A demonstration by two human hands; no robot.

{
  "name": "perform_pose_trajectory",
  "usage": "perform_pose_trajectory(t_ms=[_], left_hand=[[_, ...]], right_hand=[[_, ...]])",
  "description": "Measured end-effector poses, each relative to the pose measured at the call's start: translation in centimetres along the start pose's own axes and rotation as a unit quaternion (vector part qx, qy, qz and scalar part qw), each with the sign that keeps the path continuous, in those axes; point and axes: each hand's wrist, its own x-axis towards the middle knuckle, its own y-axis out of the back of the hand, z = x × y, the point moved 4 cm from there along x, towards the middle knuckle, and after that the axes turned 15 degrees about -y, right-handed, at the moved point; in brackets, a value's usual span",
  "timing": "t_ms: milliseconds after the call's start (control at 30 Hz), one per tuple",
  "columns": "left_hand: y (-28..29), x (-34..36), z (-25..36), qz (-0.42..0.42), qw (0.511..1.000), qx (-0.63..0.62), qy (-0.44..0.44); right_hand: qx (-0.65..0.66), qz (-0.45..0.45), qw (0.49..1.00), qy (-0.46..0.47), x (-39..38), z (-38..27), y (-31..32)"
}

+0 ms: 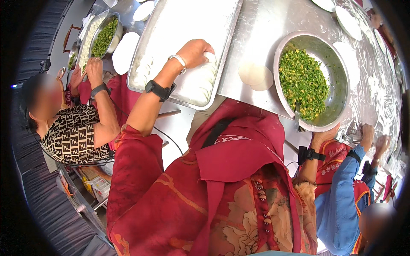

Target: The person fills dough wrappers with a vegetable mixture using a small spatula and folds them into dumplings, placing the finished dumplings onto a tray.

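Upper centre: left hand (197, 53) grip closed on white dumpling (209, 56) at tray (188, 21). Right side: right hand (326, 134) by bowl (338, 87), grip hidden, can't tell.

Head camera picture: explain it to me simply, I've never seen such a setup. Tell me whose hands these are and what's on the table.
There is no robot here. A wide fisheye camera on a person's head looks down, so edges bend and the corners go dark. Both bare hands are the wearer's.

The left hand touches a white dough piece beside a row in a metal tray. The right hand, partly hidden, is at the near rim of a steel bowl of chopped green filling.

Between tray and bowl, overlapping pale discs lie on the metal table. Other people work nearby.
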Motion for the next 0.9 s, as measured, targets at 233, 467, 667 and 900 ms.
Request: perform_pose_trajectory(t_ms=[233, 467, 667, 900], left_hand=[[-0.2, 0.0, 0.8, -0.012, 0.999, 0.038, 0.002], [-1.1, -0.1, 0.6, 0.008, 1.0, 0.022, -0.006], [-0.8, -0.3, 0.2, 0.059, 0.998, 0.009, 0.006], [-1.3, -0.1, 0.2, 0.061, 0.998, 0.022, -0.017]], right_hand=[[0.058, -0.012, 0.997, -0.05, -0.1, -0.1, -0.2], [0.09, -0.031, 0.992, -0.078, -0.1, 0.4, -0.1], [0.128, -0.027, 0.988, -0.08, -0.3, 1.0, -0.3], [0.119, -0.028, 0.989, -0.084, -0.3, 1.5, 0.7]])
